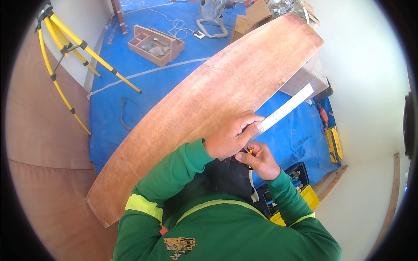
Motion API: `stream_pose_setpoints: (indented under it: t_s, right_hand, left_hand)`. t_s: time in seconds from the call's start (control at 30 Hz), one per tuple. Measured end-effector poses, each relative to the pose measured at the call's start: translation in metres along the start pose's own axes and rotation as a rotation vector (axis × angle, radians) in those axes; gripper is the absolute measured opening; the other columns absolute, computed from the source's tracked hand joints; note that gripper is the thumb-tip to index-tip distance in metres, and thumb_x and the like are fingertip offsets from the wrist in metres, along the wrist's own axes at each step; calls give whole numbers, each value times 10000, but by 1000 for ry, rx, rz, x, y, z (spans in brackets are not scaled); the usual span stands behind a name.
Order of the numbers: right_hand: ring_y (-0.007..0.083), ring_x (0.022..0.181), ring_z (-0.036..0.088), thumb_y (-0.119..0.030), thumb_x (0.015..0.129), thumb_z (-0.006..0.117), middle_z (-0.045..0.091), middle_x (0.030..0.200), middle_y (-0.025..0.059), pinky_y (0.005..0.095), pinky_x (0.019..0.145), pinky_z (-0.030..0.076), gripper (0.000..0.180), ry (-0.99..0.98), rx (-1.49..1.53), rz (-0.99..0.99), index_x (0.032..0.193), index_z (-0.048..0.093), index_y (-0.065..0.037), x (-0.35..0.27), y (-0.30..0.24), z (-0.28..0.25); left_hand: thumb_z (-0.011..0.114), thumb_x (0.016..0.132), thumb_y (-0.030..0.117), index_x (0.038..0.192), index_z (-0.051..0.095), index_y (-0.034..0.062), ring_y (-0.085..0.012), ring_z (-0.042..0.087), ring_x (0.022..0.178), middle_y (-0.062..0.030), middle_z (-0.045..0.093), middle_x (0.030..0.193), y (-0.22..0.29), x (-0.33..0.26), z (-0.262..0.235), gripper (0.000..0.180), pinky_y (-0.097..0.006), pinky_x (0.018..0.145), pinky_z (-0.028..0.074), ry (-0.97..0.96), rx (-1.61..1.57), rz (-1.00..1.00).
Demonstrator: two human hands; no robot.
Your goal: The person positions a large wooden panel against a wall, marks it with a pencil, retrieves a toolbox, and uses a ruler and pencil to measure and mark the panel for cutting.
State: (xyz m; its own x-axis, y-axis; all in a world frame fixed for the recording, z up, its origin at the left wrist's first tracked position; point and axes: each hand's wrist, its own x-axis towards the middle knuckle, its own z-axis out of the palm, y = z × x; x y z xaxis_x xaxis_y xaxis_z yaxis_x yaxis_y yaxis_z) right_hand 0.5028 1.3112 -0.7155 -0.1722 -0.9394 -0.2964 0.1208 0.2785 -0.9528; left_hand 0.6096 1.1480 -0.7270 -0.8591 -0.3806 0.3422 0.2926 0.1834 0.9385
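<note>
A long reddish-brown plywood panel stretches diagonally in front of me, from lower left to upper right. My left hand is closed on a flat whitish strip, which looks like a metal ruler. The strip runs off past the panel's right edge toward the upper right. Just below, my right hand is closed, with a small yellow-and-black tool between its fingers. Most of that tool is hidden, so its kind cannot be told. Both hands are close together near the panel's near edge.
Blue sheeting covers the floor. A yellow tripod stands at left, and a wooden tool tote lies beyond the panel. A wooden box sits under the panel's far end. An open toolbox is at my right.
</note>
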Motion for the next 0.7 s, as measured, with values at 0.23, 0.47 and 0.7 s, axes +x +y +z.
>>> stream_pose_setpoints:
  t_s: [0.23,0.47,0.7]
  right_hand:
    - [51,782,507,-213,1030,811,616,826,-31,283,676,446,231,97,-281,-105,1024,717,-1,-4,-3,-1]
    - [46,735,469,-179,1017,816,577,785,-57,269,647,404,194,145,-184,-118,956,693,-41,-11,2,4]
    - [25,778,483,-142,1004,826,573,841,-91,242,682,395,166,45,48,-64,949,682,-80,-4,9,0]
  left_hand:
    - [591,1161,272,1300,691,-74,-126,620,974,-71,694,1068,-3,-2,11,386,-315,886,533,118,-97,-46]
    - [589,1154,193,1311,659,-88,-131,628,990,-92,677,1086,-4,-1,4,329,-313,888,532,121,-72,-46]
    - [587,1163,254,1428,636,-44,-122,626,1011,-77,701,1151,-2,-4,3,402,-311,906,539,18,-273,-121]
